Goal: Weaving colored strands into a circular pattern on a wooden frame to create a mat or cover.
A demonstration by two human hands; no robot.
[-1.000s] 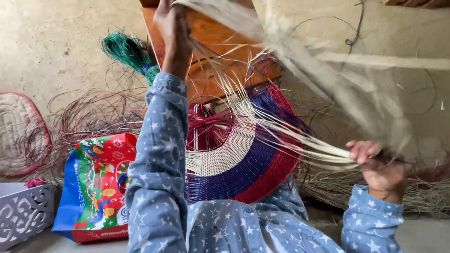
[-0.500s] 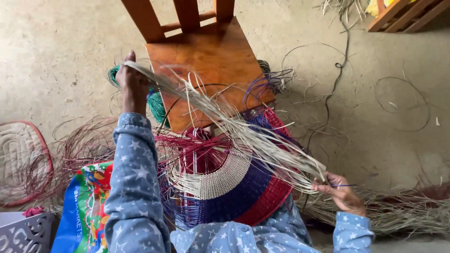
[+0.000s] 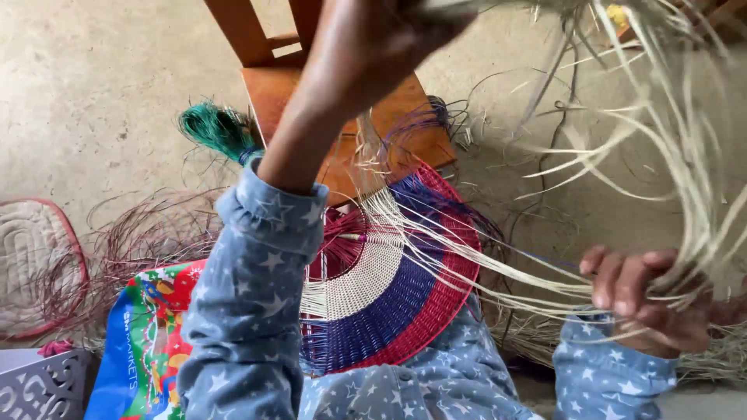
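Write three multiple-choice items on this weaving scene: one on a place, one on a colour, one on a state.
1. Where is the tuft of green fibres?
A. On the concrete floor left of the orange wooden chair
B. In the grey perforated plastic basket
C. In the right hand

2. Which colour is the outermost band of the half-round woven fibre piece?
A. Cream
B. Red
C. Green

3. What is the right hand doing?
A. Lying flat on the floor
B. Closed around a bundle of pale straw strands
C. Open and empty

Answers:
1 A: the tuft lies on the floor beside the chair's left edge.
2 B: the bands run cream, blue, then red at the rim.
3 B: its fingers curl over the strands, which run up toward the raised left hand.
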